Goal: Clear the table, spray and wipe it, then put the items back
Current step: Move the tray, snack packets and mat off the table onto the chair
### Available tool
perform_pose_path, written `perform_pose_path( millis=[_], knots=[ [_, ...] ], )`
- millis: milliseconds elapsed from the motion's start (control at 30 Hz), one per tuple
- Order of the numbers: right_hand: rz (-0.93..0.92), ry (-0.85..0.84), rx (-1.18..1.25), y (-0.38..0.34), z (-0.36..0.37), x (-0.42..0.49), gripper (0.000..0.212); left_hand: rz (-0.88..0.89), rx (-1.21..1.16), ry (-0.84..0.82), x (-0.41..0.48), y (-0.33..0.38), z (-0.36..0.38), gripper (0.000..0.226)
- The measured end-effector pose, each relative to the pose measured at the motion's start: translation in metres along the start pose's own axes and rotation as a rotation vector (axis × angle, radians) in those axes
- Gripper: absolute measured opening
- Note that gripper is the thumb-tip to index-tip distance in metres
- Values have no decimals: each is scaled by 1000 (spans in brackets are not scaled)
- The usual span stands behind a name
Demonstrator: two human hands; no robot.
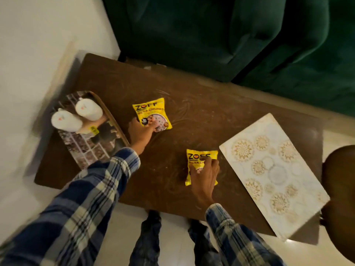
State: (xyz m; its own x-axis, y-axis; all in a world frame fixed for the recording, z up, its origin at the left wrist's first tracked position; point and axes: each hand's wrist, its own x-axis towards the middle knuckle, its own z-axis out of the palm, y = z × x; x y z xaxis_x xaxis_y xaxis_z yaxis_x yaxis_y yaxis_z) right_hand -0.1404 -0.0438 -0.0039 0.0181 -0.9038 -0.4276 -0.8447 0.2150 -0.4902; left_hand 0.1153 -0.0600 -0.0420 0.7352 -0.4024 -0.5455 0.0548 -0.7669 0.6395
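Two yellow soya-chunk packets lie on the dark brown table [192, 116]. My left hand [141, 132] grips the lower left corner of the far packet [153, 110], near the table's middle. Over the near packet [199, 157], my right hand [204, 174] lies with fingers closed on it, close to the front edge. A patterned tray [107, 135] at the table's left end carries two white bottles [76, 117].
A white placemat [272, 173] with gold flower prints covers the table's right end. A dark green sofa [211, 35] stands right behind the table. A dark round object [340, 189] sits at the right edge of view. White floor surrounds the table, with my legs below.
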Motion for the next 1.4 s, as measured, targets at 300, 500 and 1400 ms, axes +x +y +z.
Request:
perform_pose_path(
  millis=[300, 500, 1400],
  knots=[
    [234, -117, 164, 49, -4, 30, 85, -175, -251, 78, 6, 8, 30, 59],
    [206, -260, 367, 45, -1, 45, 55, -192, -391, -222, -11, 9, 15, 33],
    [-259, -834, 308, -169, 172, -12, 50, -241, -357, -108, 44, -126, -206, 28]
  ],
)
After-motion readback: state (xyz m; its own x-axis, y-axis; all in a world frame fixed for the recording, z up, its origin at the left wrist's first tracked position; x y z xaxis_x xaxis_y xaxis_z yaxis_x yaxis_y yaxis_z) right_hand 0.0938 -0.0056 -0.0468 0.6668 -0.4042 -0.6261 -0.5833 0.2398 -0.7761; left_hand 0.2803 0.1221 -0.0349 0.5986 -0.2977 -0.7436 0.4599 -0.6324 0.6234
